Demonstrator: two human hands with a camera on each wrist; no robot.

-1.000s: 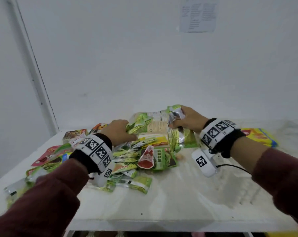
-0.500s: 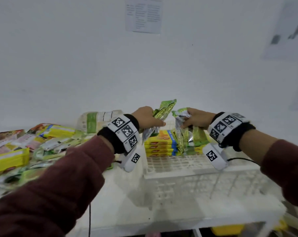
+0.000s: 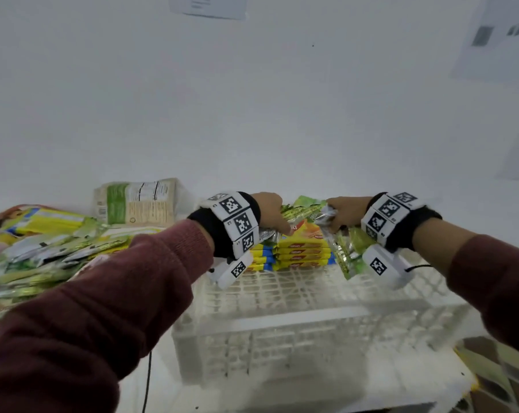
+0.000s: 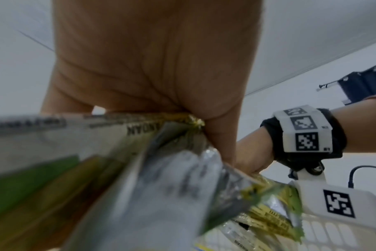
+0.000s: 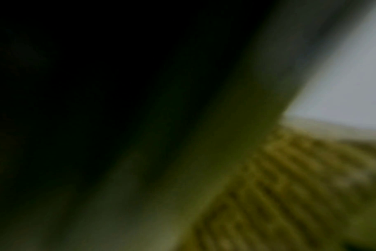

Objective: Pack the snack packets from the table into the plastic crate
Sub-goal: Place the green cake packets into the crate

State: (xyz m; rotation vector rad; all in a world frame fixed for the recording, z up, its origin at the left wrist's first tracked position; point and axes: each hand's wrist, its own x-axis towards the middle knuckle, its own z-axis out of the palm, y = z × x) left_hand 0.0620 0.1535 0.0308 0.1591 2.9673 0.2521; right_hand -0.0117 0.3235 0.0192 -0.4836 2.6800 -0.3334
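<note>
A white plastic crate (image 3: 309, 320) stands in front of me with a stack of yellow packets (image 3: 303, 248) at its far side. Over that stack my left hand (image 3: 270, 210) grips a bunch of green and silver snack packets (image 3: 301, 208), seen close and blurred in the left wrist view as green packets (image 4: 97, 178) under the palm (image 4: 152, 59). My right hand (image 3: 346, 211) grips another bunch of green packets (image 3: 349, 248) that hang into the crate. The right wrist view is dark and blurred, showing only a green packet (image 5: 236, 135) and crate grid (image 5: 301, 178).
A heap of loose snack packets (image 3: 43, 245) covers the table at the left, with a large pale green bag (image 3: 136, 201) behind it near the wall. More packets (image 3: 497, 365) lie at the lower right beside the crate. A black cable (image 3: 147, 380) hangs in front.
Both hands lifted bunches of green packets from the heap and carried them right to the crate. Since half a second ago they have dropped lower over the yellow stack.
</note>
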